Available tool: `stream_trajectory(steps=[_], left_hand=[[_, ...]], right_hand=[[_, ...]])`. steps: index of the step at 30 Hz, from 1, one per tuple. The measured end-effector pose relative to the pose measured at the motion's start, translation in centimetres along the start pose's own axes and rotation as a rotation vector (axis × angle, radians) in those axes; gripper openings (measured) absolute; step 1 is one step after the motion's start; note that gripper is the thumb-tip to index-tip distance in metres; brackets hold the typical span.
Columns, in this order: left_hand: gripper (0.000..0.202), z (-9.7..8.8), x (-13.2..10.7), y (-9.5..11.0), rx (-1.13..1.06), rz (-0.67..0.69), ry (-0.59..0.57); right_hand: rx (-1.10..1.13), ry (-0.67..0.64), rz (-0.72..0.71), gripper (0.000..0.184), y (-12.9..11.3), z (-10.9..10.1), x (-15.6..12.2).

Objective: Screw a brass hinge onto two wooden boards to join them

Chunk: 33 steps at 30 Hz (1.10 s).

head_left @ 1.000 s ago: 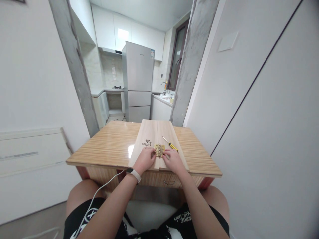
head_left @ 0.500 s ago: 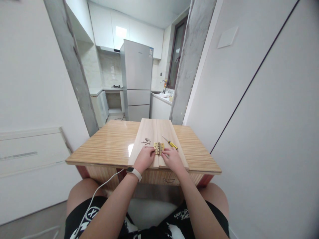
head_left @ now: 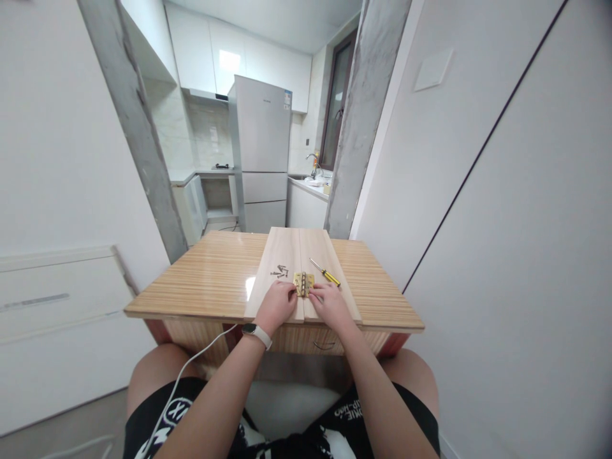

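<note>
Extends left forearm (head_left: 222,386) and right forearm (head_left: 375,379) from the bottom edge, slanting inward; holds left hand (head_left: 277,303) and right hand (head_left: 331,305) close together below frame centre, with fingers (head_left: 291,288) bent inward.

A pale-strapped watch (head_left: 261,335) is worn with black clothing (head_left: 345,408) printed in white.

A brass hinge (head_left: 304,284) lies across the seam of two wooden boards (head_left: 281,245) on a table (head_left: 191,280). The left hand (head_left: 276,305) has its fingertips at the hinge's left side, the right hand (head_left: 331,305) at its right; the exact grip is too small to tell. Screws (head_left: 280,272) lie just beyond the hinge to the left, a yellow screwdriver (head_left: 329,276) just beyond it to the right. Well past the hinge stands a fridge (head_left: 262,134).
</note>
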<state>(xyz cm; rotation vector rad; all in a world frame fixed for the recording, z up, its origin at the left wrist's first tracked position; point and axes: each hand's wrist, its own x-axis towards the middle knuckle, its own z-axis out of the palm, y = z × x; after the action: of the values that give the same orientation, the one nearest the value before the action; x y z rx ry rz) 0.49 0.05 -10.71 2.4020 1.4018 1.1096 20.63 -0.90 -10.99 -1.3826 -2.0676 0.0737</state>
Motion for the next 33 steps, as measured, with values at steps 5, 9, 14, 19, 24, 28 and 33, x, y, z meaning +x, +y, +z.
stream_trajectory(steps=[5,9,14,19,24,28,33], left_hand=[[0.02,-0.18,0.01,0.06,0.005,-0.004,-0.014],[0.021,-0.37,0.03,0.21,-0.004,-0.012,-0.038],[0.022,-0.26,0.01,0.11,-0.004,0.0,-0.025],[0.02,-0.25,0.03,-0.06,0.003,0.018,-0.02],[0.021,-0.41,0.1,-0.13,-0.021,0.019,-0.035],[0.022,-0.48,0.05,0.02,-0.008,0.01,-0.028],[0.021,-0.55,-0.06,0.27,0.018,-0.016,-0.029]], right_hand=[[-0.002,-0.014,0.01,0.022,0.13,0.24,0.06],[0.0,0.002,0.009,0.022,0.18,0.37,0.02],[-0.006,0.005,0.006,0.022,0.21,0.43,0.02],[-0.01,0.01,0.005,0.022,0.36,0.68,0.06],[0.009,0.026,0.014,0.021,0.41,0.82,0.02],[0.013,0.025,0.003,0.021,0.34,0.75,0.06],[0.01,-0.002,0.004,0.022,0.27,0.57,0.13]])
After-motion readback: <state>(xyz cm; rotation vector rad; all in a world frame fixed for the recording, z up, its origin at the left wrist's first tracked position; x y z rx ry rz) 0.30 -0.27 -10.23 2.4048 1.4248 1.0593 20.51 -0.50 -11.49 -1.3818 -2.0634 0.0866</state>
